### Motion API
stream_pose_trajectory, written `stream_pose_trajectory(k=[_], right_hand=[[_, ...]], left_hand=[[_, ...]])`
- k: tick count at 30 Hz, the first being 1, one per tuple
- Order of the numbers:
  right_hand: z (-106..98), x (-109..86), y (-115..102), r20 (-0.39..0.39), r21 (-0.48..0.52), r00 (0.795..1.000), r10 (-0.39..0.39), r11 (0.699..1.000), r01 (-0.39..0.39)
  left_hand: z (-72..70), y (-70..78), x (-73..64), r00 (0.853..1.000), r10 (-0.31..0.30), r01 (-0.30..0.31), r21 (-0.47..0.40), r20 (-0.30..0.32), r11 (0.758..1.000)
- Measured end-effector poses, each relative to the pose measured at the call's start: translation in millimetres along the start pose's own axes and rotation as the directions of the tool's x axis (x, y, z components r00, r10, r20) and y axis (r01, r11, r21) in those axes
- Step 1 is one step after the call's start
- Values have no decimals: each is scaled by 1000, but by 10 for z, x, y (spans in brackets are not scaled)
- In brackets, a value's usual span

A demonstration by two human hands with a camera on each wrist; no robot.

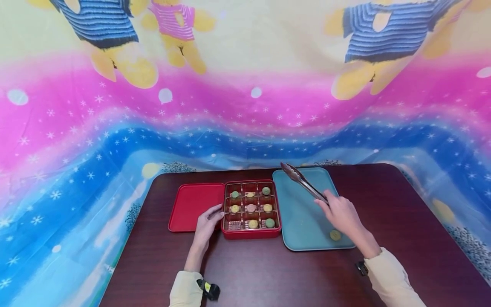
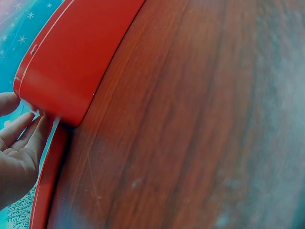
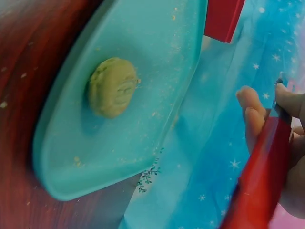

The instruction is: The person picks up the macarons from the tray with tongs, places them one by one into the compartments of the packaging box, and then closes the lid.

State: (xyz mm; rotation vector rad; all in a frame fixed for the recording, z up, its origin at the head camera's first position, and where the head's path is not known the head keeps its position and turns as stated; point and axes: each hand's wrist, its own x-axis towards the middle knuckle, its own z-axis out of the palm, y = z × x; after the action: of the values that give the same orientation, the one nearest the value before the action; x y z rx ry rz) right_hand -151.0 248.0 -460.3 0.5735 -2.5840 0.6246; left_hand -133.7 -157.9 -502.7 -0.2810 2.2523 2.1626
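A red tin (image 1: 251,234) with a divided insert stands on the table, small round green, yellow and pink cookies sitting singly in its compartments. In the front left compartment the ribbed bottom shows. My left hand (image 1: 206,224) rests at the tin's left side, its fingertips (image 2: 42,114) by the corner and the thumb near the rim. My right hand (image 1: 342,214) grips metal tongs (image 1: 303,181), held over a blue-green tray (image 1: 303,241) with their tips toward the back left. The tongs' red handle (image 3: 259,176) shows in the right wrist view. One greenish-yellow cookie (image 3: 113,88) lies on the tray near its front right corner.
The red lid (image 1: 195,207) lies left of the tin, alongside it. Crumbs dot the tray. The dark wooden table (image 1: 253,273) extends in front, and a patterned cloth (image 1: 238,106) hangs behind it.
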Motion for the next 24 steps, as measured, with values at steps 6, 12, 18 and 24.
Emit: stream_pose_trajectory(k=[6,12,18,24], right_hand=[[-55,-109,79,-9,-26,1000,-6,1000,5],[-164,-287,172,58,-59,997,44,997,-40],[-268,-457,246,113,-52,992,53,998,-47],[-355,-636,343,168,-69,985,46,997,-34]], left_hand=[[-9,-113,65,1000,-3,3,11,-6,1000],[17,104,-62,1000,-5,4,5,9,1000],[36,130,-76,1000,-14,14,12,-6,1000],[11,163,-105,1000,-9,9,19,-4,1000]])
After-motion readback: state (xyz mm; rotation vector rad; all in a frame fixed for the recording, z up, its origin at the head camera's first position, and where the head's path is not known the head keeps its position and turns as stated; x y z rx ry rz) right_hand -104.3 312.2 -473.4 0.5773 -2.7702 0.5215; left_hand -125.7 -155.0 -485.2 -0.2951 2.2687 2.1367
